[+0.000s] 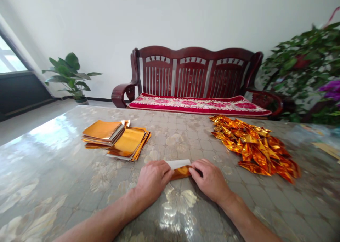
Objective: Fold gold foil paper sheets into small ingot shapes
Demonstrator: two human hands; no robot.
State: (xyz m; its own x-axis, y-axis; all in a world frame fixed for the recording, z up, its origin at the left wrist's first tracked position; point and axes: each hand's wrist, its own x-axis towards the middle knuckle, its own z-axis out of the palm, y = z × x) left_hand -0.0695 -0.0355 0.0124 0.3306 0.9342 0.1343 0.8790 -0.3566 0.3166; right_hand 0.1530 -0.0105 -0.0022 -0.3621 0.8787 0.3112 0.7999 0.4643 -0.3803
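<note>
A sheet of gold foil paper lies on the table in front of me, its near part folded over so the gold side shows below a white strip. My left hand grips its left end, thumb pressed on the gold fold. At the right end, my right hand pinches the same sheet between thumb and fingers. Beyond my left hand sit two overlapping stacks of gold foil sheets. To the right is a heap of folded gold foil pieces with pointed ends.
The patterned, glossy table reflects window light. Clear plastic bags and a tan flat piece lie at the right edge. Behind the table stand a dark red wooden bench and potted plants, one at left.
</note>
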